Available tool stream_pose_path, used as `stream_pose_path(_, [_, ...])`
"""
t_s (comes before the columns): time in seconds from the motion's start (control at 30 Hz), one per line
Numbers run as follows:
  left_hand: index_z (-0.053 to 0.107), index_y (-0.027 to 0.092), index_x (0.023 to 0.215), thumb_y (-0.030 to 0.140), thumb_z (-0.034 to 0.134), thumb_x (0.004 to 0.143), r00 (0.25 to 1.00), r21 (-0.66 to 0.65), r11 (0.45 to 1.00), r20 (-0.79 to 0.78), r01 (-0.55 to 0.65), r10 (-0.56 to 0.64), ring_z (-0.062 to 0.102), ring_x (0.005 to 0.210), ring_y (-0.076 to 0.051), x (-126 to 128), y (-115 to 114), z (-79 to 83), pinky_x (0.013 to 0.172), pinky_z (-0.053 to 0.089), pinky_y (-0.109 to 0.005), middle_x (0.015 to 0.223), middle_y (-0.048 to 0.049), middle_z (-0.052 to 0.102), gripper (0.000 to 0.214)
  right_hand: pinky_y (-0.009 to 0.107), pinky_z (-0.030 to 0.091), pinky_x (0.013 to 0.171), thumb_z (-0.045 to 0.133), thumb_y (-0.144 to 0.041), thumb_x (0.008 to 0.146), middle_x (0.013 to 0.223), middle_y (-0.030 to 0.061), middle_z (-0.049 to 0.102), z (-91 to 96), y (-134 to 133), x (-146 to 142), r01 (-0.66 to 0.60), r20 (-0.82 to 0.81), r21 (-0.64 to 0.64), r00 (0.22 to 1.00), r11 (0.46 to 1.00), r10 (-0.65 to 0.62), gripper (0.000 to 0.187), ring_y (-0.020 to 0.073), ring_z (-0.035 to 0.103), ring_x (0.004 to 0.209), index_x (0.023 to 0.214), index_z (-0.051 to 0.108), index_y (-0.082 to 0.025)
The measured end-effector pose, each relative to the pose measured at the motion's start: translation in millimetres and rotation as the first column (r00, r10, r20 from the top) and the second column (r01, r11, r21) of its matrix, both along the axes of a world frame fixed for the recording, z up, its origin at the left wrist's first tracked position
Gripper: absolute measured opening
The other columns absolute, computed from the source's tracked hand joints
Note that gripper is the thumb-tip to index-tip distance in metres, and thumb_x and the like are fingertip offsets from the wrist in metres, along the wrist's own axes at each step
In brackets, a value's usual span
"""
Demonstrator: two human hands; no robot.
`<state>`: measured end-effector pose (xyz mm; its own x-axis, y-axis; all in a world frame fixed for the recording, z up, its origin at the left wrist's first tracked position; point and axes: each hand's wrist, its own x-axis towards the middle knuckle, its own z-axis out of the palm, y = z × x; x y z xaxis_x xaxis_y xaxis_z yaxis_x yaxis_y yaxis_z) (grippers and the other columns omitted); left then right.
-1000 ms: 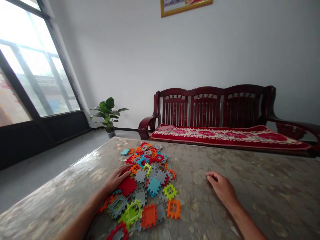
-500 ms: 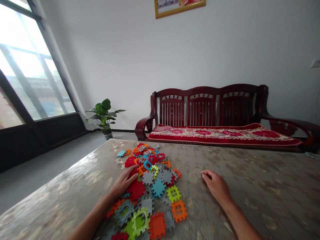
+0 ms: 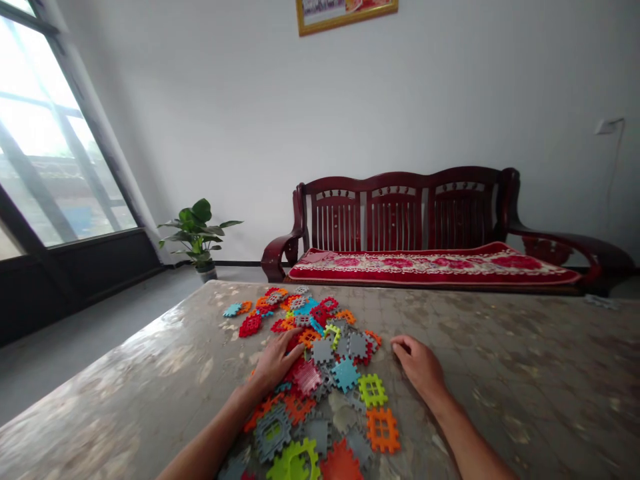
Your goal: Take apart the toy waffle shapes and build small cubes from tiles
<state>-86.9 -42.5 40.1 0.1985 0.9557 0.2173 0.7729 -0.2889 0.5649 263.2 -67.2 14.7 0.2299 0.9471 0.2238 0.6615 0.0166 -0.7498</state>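
Observation:
A loose heap of notched plastic building tiles in several colours runs down the table. My left hand (image 3: 274,360) lies flat on the heap's left side, fingers stretched forward over red tiles, beside a glossy red tile (image 3: 307,377). To the right of the heap, my right hand (image 3: 423,368) rests on its edge on the table, fingers curled in, with nothing visible in it. Between the hands are a light blue tile (image 3: 345,373), a lime green window tile (image 3: 373,390) and an orange window tile (image 3: 383,430).
A patterned cover lies over the table (image 3: 500,373). Beyond its far edge stands a dark red wooden sofa (image 3: 395,213) with a red floral mat (image 3: 430,265). A potted plant (image 3: 200,230) stands at the far left, near a window (image 3: 70,153).
My left hand has moved right, pushing the middle and near tiles towards my right hand. A gap has opened beside the far-left red tiles. The view has turned slightly right.

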Motion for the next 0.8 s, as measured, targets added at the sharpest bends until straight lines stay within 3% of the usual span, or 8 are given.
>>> stream_pose_path(0.23, [0.059, 0.024, 0.130, 0.048, 0.050, 0.089, 0.997, 0.009, 0.997, 0.007, 0.072, -0.072, 0.057, 0.120, -0.025, 36, 5, -1.8, 0.105, 0.041, -0.038, 0.130, -0.0076, 0.064, 0.048, 0.035, 0.049, 0.091, 0.044, -0.046, 0.083, 0.106, 0.0079, 0.072, -5.0, 4, 3, 0.033, -0.198, 0.174, 0.980, 0.984, 0.002, 0.040, 0.0237, 0.065, 0.100, 0.102, 0.069, -0.021])
stream_pose_path(0.33, [0.059, 0.022, 0.130, 0.047, 0.050, 0.089, 0.996, 0.010, 0.996, -0.001, 0.091, -0.091, 0.057, 0.120, -0.025, 50, 4, -0.2, 0.106, 0.040, -0.038, 0.130, -0.0085, 0.064, 0.049, 0.039, 0.041, 0.105, 0.044, -0.046, 0.087, 0.124, 0.0078, 0.065, -5.5, 3, 0, -0.029, -0.083, 0.251, 0.995, 0.968, 0.051, 0.043, 0.0234, 0.057, 0.118, 0.115, 0.066, -0.022])
stream_pose_path(0.43, [0.059, 0.024, 0.130, 0.046, 0.051, 0.089, 0.993, 0.022, 0.993, 0.015, 0.117, -0.118, 0.057, 0.121, -0.025, 65, 4, 0.3, 0.106, 0.040, -0.036, 0.131, -0.0077, 0.063, 0.048, 0.042, 0.036, 0.109, 0.042, -0.044, 0.090, 0.135, 0.0053, 0.059, -5.3, 1, -4, -0.085, 0.058, 0.254, 0.996, 0.964, 0.072, 0.044, 0.0227, 0.050, 0.127, 0.125, 0.062, -0.026])
stream_pose_path(0.6, [0.058, 0.024, 0.131, 0.048, 0.050, 0.089, 0.983, 0.021, 0.983, 0.010, 0.182, -0.182, 0.056, 0.120, -0.024, 90, 11, -2.3, 0.107, 0.039, -0.037, 0.130, -0.0082, 0.063, 0.049, 0.041, 0.037, 0.107, 0.036, -0.042, 0.094, 0.129, 0.0047, 0.063, -3.6, 0, -6, -0.101, 0.136, 0.209, 0.988, 0.973, 0.074, 0.043, 0.0220, 0.052, 0.124, 0.122, 0.065, -0.027])
stream_pose_path(0.8, [0.060, 0.023, 0.129, 0.048, 0.048, 0.091, 0.955, 0.034, 0.954, 0.009, 0.297, -0.297, 0.057, 0.119, -0.024, 121, 32, -0.1, 0.108, 0.038, -0.037, 0.130, -0.0078, 0.064, 0.047, 0.037, 0.039, 0.103, 0.031, -0.041, 0.095, 0.116, 0.0059, 0.069, -3.8, 3, 0, 0.036, 0.065, 0.220, 0.997, 0.975, -0.051, 0.045, 0.0216, 0.058, 0.111, 0.108, 0.070, -0.023])
